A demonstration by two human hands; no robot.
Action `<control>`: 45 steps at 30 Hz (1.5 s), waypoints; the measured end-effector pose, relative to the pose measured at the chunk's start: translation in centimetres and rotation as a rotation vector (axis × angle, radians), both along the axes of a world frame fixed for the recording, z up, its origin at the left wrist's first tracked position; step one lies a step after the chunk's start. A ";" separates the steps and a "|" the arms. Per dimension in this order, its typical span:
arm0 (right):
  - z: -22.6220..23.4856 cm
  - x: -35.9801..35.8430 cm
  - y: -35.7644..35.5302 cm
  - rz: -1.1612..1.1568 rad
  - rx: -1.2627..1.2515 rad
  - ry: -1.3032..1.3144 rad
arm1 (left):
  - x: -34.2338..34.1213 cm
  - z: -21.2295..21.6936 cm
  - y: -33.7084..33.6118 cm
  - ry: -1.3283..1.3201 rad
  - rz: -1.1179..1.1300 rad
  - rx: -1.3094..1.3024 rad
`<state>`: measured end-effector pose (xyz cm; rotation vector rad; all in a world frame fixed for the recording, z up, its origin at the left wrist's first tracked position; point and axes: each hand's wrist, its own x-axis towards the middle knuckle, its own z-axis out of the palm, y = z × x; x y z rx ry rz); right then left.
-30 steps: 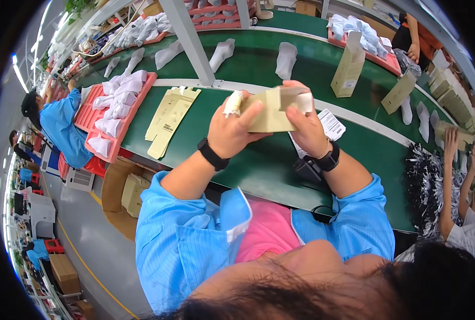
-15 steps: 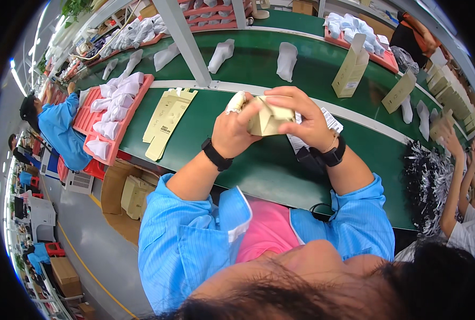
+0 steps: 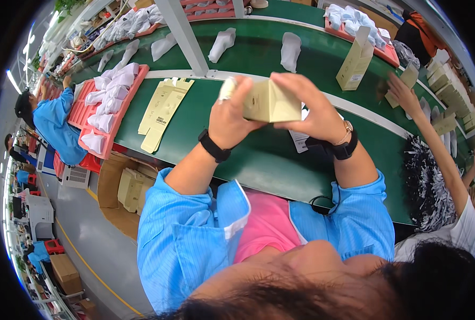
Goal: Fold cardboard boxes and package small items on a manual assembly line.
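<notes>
A pale yellow carton (image 3: pixel 272 102) is held up between my two hands over the green bench. My left hand (image 3: pixel 229 113) closes round its left end, and a white wrapping covers one fingertip. Fingers of my right hand (image 3: pixel 313 109) grip the carton's right end, thumb below and fingers above. The closed bottom or top of the carton faces me. To the left, flat unfolded cartons (image 3: pixel 165 112) lie on the bench. A white printed sheet (image 3: pixel 300 137) lies partly hidden under my right hand.
A pink tray (image 3: pixel 117 106) of white wrapped items stands at left. Behind a white rail, the green conveyor (image 3: pixel 259 45) carries wrapped pieces and an upright carton (image 3: pixel 353 66). A co-worker's arm (image 3: pixel 429 128) reaches in from the right, beside silver-black tinsel (image 3: pixel 432 184). A cardboard box (image 3: pixel 115 186) sits lower left.
The carton has turned in my hands, now showing a flat closed end instead of folded flaps. The co-worker's arm has reached farther over the conveyor toward a carton there.
</notes>
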<state>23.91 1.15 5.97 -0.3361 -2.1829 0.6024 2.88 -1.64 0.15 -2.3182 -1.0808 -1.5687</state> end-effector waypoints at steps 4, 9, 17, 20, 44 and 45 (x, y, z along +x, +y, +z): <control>-0.7 0.1 1.3 -0.204 0.321 0.117 | -0.7 -1.1 0.6 -0.698 -0.249 -0.421; -3.0 -1.3 2.6 0.034 0.423 -0.153 | -1.8 0.4 0.7 -1.432 -0.841 -1.060; -8.6 0.5 6.5 -0.401 -0.096 -0.924 | -3.1 -0.1 0.4 -1.028 -0.320 -0.714; -9.1 0.8 7.3 -0.418 -0.154 -0.857 | -3.5 -0.5 0.5 -1.043 -0.369 -0.793; -1.8 1.5 3.3 -0.433 0.340 0.016 | -3.2 -0.6 0.0 -0.015 -0.055 -0.470; -1.7 2.5 4.2 -0.435 0.339 0.016 | -4.7 -0.9 1.2 -0.013 -0.057 -0.471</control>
